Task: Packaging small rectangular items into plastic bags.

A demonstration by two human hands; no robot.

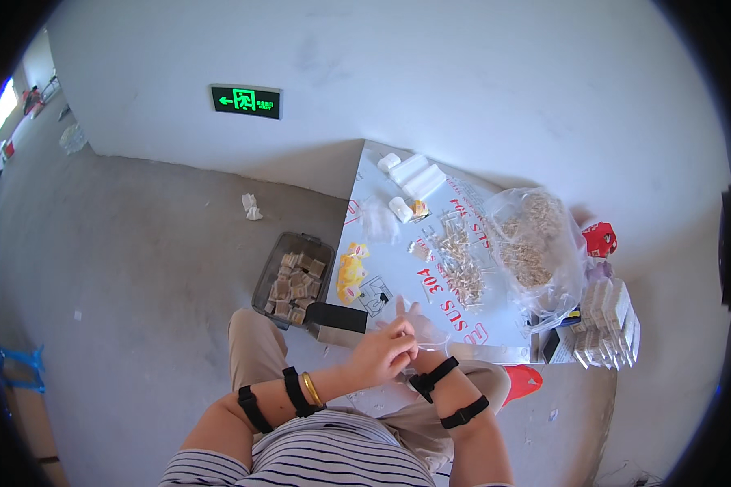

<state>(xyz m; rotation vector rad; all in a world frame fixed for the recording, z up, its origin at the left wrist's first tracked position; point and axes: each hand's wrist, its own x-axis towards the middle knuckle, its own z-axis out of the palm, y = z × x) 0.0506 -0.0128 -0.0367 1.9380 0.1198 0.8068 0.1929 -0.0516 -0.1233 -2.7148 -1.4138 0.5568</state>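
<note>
My left hand (380, 355) is closed in a pinch at the wrist of my right hand, seemingly on the cuff of a clear plastic glove (433, 335). That thin glove covers my right hand (410, 315), whose fingers are spread and partly hidden behind the left. Both hands are over the near edge of a metal-topped table (394, 268) with red print. Just beyond them lies a loose heap of thin pale sticks, looking like cotton swabs (463, 264). Yellow-and-white packets (351, 272) lie to the left of the heap.
A grey plastic bin (261, 286) of small packs stands on the floor left of the table. White packages (418, 176) lie at the table's back. On the right are a clear bag (536, 243) full of sticks and stacked small packs (607, 325). A wall rises behind.
</note>
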